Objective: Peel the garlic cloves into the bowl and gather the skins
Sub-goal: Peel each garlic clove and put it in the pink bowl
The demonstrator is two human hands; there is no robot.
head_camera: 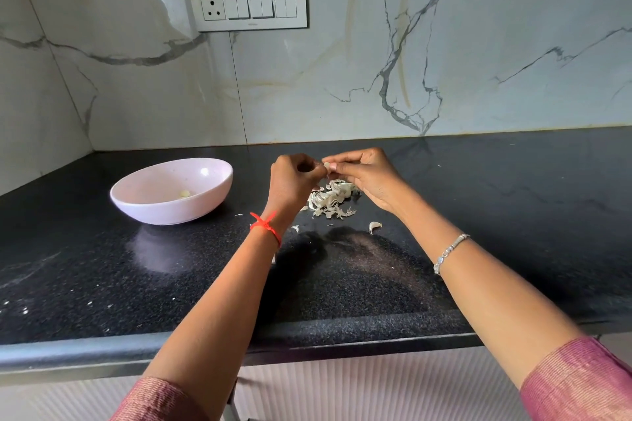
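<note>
My left hand (294, 181) and my right hand (367, 174) meet above the black counter and both pinch a small garlic clove (327, 166) between their fingertips. Right under them lies a loose pile of white garlic skins (330, 198). A pale pink bowl (205, 196) stands to the left of my hands with one peeled clove (184, 194) in it. A single unpeeled-looking clove (375, 226) lies on the counter in front of the pile.
Small skin scraps (294, 228) are scattered on the black speckled counter (513, 215) around the pile. A marble wall with a switch panel (248, 7) rises behind. The counter's front edge (102, 349) runs below my forearms.
</note>
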